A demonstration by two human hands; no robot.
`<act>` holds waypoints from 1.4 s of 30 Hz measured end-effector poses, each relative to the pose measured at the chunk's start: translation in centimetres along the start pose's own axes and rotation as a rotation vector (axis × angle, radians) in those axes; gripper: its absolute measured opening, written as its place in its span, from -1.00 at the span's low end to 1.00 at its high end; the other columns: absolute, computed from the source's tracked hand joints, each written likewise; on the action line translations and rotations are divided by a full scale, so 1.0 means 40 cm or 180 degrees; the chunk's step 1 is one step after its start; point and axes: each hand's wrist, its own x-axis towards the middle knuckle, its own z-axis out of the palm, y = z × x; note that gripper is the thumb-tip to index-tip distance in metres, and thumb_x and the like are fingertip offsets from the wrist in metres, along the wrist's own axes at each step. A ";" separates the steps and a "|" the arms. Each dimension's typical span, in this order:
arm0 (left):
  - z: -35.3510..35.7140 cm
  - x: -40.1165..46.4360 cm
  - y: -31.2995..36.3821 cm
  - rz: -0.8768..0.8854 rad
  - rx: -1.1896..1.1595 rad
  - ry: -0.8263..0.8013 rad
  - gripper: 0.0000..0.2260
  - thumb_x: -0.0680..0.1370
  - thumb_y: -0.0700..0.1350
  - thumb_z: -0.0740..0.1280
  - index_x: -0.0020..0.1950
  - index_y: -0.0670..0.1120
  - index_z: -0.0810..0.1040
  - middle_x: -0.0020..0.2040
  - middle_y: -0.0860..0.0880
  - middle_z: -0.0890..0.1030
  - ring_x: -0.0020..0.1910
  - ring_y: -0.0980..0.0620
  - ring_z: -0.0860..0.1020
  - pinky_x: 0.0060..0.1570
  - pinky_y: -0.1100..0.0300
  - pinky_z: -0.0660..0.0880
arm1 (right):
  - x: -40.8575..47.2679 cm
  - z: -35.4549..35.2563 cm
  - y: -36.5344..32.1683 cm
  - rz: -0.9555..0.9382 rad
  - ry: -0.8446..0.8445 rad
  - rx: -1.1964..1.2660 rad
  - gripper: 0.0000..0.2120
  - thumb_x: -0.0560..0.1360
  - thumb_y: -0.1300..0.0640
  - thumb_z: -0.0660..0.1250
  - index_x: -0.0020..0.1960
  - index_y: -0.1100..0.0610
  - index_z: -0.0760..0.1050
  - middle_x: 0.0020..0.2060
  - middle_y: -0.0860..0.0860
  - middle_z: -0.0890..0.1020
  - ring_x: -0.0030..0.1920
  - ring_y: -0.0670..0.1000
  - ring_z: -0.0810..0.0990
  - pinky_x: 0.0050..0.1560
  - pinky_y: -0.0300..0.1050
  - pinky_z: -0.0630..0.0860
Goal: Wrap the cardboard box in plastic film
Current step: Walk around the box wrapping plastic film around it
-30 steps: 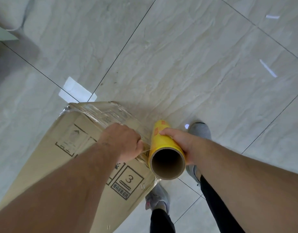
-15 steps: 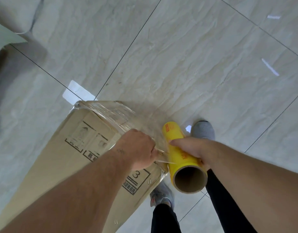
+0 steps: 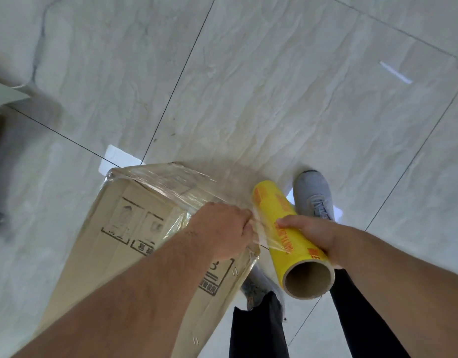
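Observation:
A tall cardboard box [image 3: 114, 244] stands on the tiled floor, its top end covered in clear plastic film [image 3: 171, 184]. My left hand [image 3: 222, 231] sits over the box's near top corner and pinches the film where it runs to the roll. The yellow film roll [image 3: 287, 228] with an open cardboard core is to the right of the box, tilted toward me. My right hand [image 3: 313, 233] grips the roll from the right side. A short stretch of film [image 3: 264, 236] spans between my left hand and the roll.
My two grey shoes [image 3: 314, 195] and dark trouser legs [image 3: 259, 329] are just right of and below the box. Pale marble floor tiles [image 3: 274, 86] spread all around. A grey furniture leg [image 3: 34, 86] and a dark object are at the left edge.
The roll has moved right and away from the box, drawing out a short stretch of film. My left hand keeps its pinch at the box corner.

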 end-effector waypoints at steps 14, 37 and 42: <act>0.055 0.013 0.024 0.0364 0.0631 -0.0173 -0.49 0.59 0.33 -0.14 -0.05 0.07 0.48 -0.07 0.06 0.57 -0.06 -0.06 0.52 0.08 -0.06 0.45 | 0.101 0.209 0.232 -0.0258 0.0184 0.1776 -0.01 0.22 -0.38 0.59 0.57 -0.08 0.42 0.24 0.20 0.73 0.11 0.31 0.79 0.24 0.39 0.70; 0.084 0.007 0.022 0.0412 0.0989 0.0402 -0.42 0.54 0.39 -0.13 -0.06 0.10 0.58 -0.12 0.09 0.59 -0.09 -0.01 0.56 -0.07 0.05 0.42 | 0.115 0.296 0.297 -0.0074 -0.0029 0.1651 0.12 0.12 -0.51 0.51 0.59 -0.10 0.36 0.26 0.16 0.71 0.16 0.26 0.77 0.31 0.35 0.67; 0.094 -0.011 0.076 0.0815 0.1299 0.0350 -0.57 0.61 0.18 0.01 0.16 0.04 0.61 0.16 0.05 0.62 0.13 -0.08 0.58 0.00 0.06 0.47 | 0.068 0.307 0.375 0.0175 -0.0373 0.2731 -0.38 0.50 -0.21 0.57 0.38 0.17 0.61 0.09 0.30 0.80 -0.02 0.26 0.81 0.07 0.19 0.74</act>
